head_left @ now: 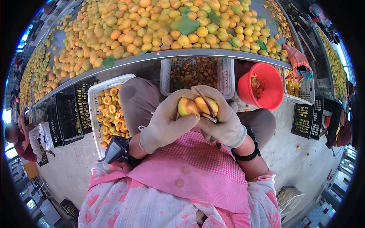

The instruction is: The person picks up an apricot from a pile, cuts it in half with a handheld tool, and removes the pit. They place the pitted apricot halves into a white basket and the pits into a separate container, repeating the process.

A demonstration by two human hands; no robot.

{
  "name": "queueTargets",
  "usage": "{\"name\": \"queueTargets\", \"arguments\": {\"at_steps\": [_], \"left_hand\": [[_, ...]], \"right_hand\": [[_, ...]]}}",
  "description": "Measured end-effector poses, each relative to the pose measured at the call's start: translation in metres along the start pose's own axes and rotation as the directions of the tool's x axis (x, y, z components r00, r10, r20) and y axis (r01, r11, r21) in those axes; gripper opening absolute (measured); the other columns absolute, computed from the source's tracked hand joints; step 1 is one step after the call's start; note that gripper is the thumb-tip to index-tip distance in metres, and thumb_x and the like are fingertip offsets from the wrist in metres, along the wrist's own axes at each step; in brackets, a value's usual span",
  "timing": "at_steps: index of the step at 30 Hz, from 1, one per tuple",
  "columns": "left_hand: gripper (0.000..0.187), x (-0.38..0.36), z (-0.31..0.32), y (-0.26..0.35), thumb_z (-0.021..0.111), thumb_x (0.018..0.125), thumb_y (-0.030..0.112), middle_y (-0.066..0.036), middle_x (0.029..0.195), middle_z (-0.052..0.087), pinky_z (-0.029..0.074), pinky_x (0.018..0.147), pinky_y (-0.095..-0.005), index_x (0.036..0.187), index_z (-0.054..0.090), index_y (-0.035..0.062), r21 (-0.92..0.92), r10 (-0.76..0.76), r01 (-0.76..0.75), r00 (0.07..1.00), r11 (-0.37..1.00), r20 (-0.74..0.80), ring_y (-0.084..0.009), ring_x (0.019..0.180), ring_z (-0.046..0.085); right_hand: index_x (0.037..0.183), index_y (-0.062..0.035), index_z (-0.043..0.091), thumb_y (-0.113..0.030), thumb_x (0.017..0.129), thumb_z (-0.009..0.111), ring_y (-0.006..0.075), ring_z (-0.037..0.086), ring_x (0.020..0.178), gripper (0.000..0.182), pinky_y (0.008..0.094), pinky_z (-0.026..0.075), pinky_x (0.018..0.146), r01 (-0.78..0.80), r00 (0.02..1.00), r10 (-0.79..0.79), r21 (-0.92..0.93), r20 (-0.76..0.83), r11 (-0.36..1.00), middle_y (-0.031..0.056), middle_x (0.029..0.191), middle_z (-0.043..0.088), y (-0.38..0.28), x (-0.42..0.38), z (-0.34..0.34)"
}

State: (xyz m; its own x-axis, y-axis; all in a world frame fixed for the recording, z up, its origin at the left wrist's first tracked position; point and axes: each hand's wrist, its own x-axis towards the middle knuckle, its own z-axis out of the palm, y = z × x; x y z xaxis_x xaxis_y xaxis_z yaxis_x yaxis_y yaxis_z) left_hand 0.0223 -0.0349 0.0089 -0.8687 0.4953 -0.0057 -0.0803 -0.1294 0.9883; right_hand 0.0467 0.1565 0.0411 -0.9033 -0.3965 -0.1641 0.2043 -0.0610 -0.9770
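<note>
Both hands wear pale work gloves and meet in front of my chest. My left hand [165,119] is closed around one half of a yellow-orange apricot [186,106]. In my right hand [227,118] is the other apricot half [212,108], held with a thin, dark curved blade [204,98] that runs across it. The two halves sit side by side, cut faces hidden. Beyond the hands, a white crate [230,78] holds brown scraps. Left of my knee, another white crate [92,110] is filled with halved apricots.
Whole apricots with some green leaves are heaped on the table, whose metal edge [152,57] runs in front of me. A red bucket [274,89] with scraps stands at right. Black crates [68,114] are stacked at left. People sit at both far sides.
</note>
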Motion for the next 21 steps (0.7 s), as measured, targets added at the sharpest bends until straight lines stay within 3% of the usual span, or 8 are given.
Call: {"name": "queueTargets", "arguments": {"at_steps": [1, 4, 9, 12, 15, 16, 18, 21], "left_hand": [[0.037, 0.001, 0.0, 0.006, 0.063, 0.087, 0.003, -0.006, 0.103, 0.059, 0.05, 0.077, -0.0282, 0.121, 0.049, 0.0019, -0.238, -0.155, 0.158, 0.987, 0.958, 0.031, -0.0136, 0.09, 0.059], [0.035, -0.002, 0.0, 0.012, 0.059, 0.089, 0.0, -0.004, 0.102, 0.058, 0.05, 0.075, -0.0249, 0.122, 0.048, 0.0029, -0.357, -0.193, 0.196, 0.98, 0.913, 0.045, -0.0097, 0.09, 0.057], [0.016, -0.01, -0.015, 0.009, 0.066, 0.084, 0.007, -0.001, 0.086, 0.062, 0.049, 0.067, -0.0237, 0.099, 0.062, 0.0019, -0.07, -0.154, 0.147, 0.982, 0.987, -0.105, -0.0081, 0.079, 0.058], [0.02, -0.022, -0.03, 0.009, 0.065, 0.087, 0.003, -0.002, 0.095, 0.062, 0.048, 0.074, -0.023, 0.106, 0.061, 0.002, -0.061, -0.186, 0.18, 0.977, 0.982, -0.108, -0.0072, 0.088, 0.057], [0.015, -0.04, -0.068, 0.009, 0.064, 0.087, 0.005, -0.002, 0.096, 0.065, 0.048, 0.074, -0.0212, 0.102, 0.065, 0.0033, 0.046, -0.034, 0.053, 0.938, 0.998, -0.345, -0.0074, 0.088, 0.06], [0.012, -0.05, -0.089, -0.008, 0.065, 0.087, 0.006, -0.002, 0.093, 0.066, 0.048, 0.073, -0.0198, 0.099, 0.067, 0.0034, 0.235, 0.08, 0.024, 0.901, 0.972, -0.426, -0.0065, 0.086, 0.059], [0.022, -0.07, -0.12, -0.004, 0.066, 0.085, 0.01, -0.002, 0.088, 0.067, 0.049, 0.069, -0.0225, 0.106, 0.065, 0.0013, 0.089, -0.073, 0.193, 0.701, 0.977, -0.709, -0.008, 0.079, 0.06], [0.03, -0.11, -0.191, -0.041, 0.069, 0.084, 0.016, -0.005, 0.09, 0.068, 0.049, 0.069, -0.0243, 0.109, 0.063, -0.0002, 0.102, -0.187, 0.477, 0.52, 0.873, -0.834, -0.0096, 0.078, 0.061]], "right_hand": [[0.145, -0.0135, 0.032, 0.004, 0.084, 0.061, 0.0112, 0.059, 0.071, 0.07, 0.0237, 0.052, 0.061, -0.188, 0.982, 0.188, 0.164, 0.016, 0.968, 0.0069, 0.115, 0.055, -0.005, -0.001, -0.001], [0.152, -0.0157, 0.021, 0.004, 0.084, 0.06, 0.0058, 0.052, 0.055, 0.081, 0.0202, 0.044, 0.045, -0.149, 0.989, 0.148, 0.074, 0.016, 0.986, 0.0062, 0.112, 0.057, 0.003, 0.006, 0.006], [0.153, -0.0101, 0.016, 0.01, 0.08, 0.058, 0.0109, 0.058, 0.066, 0.086, 0.0218, 0.048, 0.054, -0.117, 0.992, 0.115, 0.058, 0.051, 0.991, 0.0094, 0.117, 0.056, 0.008, 0.021, 0.021], [0.153, -0.0088, 0.015, 0.006, 0.08, 0.057, 0.0117, 0.058, 0.064, 0.085, 0.0212, 0.047, 0.053, -0.135, 0.983, 0.129, 0.036, 0.132, 0.99, 0.0096, 0.095, 0.063, 0.008, 0.028, 0.028], [0.153, -0.0061, 0.014, 0.0, 0.082, 0.055, 0.0111, 0.055, 0.055, 0.083, 0.021, 0.044, 0.048, -0.179, 0.982, 0.174, 0.067, 0.074, 0.982, 0.0094, 0.083, 0.062, 0.0, 0.034, 0.033], [0.153, -0.0061, 0.014, 0.0, 0.082, 0.055, 0.0111, 0.055, 0.055, 0.083, 0.021, 0.044, 0.048, -0.186, 0.979, 0.18, 0.059, 0.09, 0.981, 0.0094, 0.083, 0.062, 0.0, 0.038, 0.035], [0.153, -0.0033, 0.013, -0.004, 0.083, 0.055, 0.0109, 0.051, 0.047, 0.081, 0.0215, 0.041, 0.044, -0.044, 0.998, 0.054, 0.212, -0.041, 0.976, 0.0093, 0.077, 0.061, 0.006, 0.042, 0.038], [0.15, -0.0009, 0.021, -0.01, 0.085, 0.054, 0.0116, 0.05, 0.047, 0.073, 0.0223, 0.041, 0.044, -0.058, 0.995, 0.071, 0.177, -0.07, 0.982, 0.0091, 0.073, 0.061, 0.019, 0.046, 0.044]]}}
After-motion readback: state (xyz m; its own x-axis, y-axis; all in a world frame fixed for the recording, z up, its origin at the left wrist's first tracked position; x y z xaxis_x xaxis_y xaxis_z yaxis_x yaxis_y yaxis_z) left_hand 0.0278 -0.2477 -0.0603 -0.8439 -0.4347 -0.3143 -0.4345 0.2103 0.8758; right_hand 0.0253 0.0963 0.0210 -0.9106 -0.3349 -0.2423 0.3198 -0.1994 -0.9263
